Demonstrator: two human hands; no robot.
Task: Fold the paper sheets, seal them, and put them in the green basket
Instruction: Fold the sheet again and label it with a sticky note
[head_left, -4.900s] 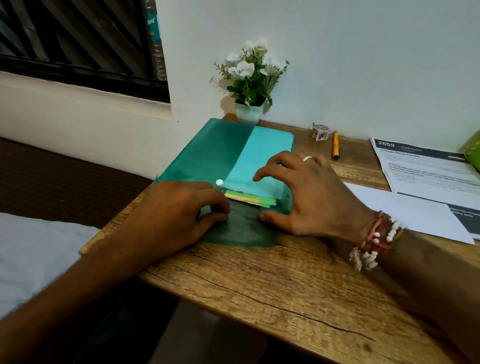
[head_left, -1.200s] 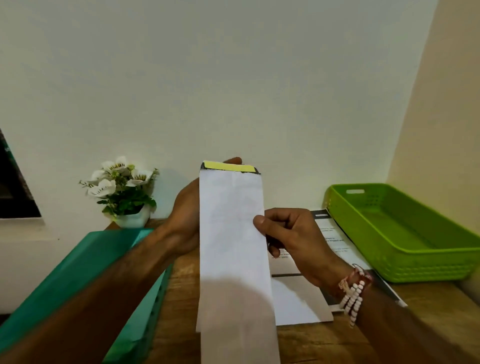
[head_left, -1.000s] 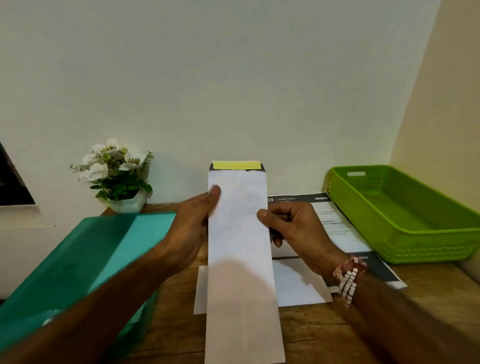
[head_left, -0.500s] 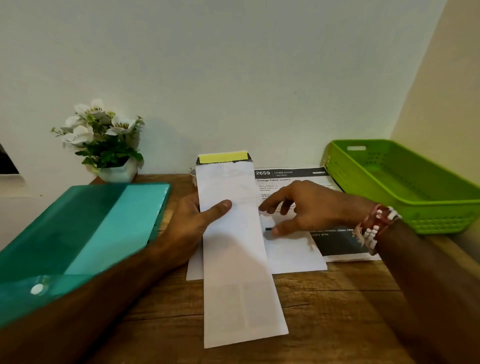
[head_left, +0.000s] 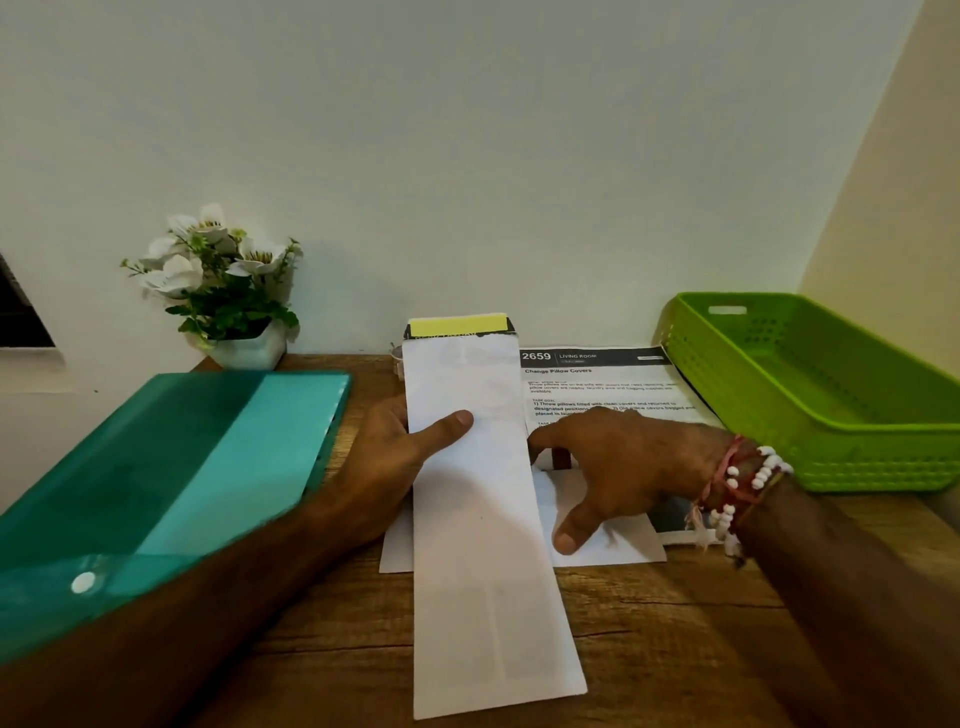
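Right grip (head_left: 618, 467) had dropped since half a second earlier, from a hover beside the envelope (head_left: 483, 519) down onto the papers. Its thumb was stretched toward the near side and pressing the blank sheet (head_left: 608, 551). Its fingers were spread and bent down where that sheet overlapped the printed sheet (head_left: 597, 389). Nothing was visibly closed inside it. Beaded bracelet (head_left: 737, 493) on that wrist. Left grip (head_left: 395, 452) had kept its hold on the envelope, thumb flat across the front face and fingers hidden behind, about a third of the way down from the far end. Envelope was long, white and narrow, and ran lengthwise away from the viewer over the left part of the blank sheet, with the near end close to the near edge of the surface (head_left: 675, 649). Could not tell whether it lay flat or was lifted at the far end. Yellow strip (head_left: 457, 326) showed on the open flap at the far end. Basket (head_left: 810, 395), green, stood at the far right by the wall, just beside the printed sheet and well apart from the envelope. Teal folder (head_left: 182, 467) lay on the left, partly under the left forearm, its white snap button toward the viewer. Flower pot (head_left: 244, 348) stood behind the folder against the wall.
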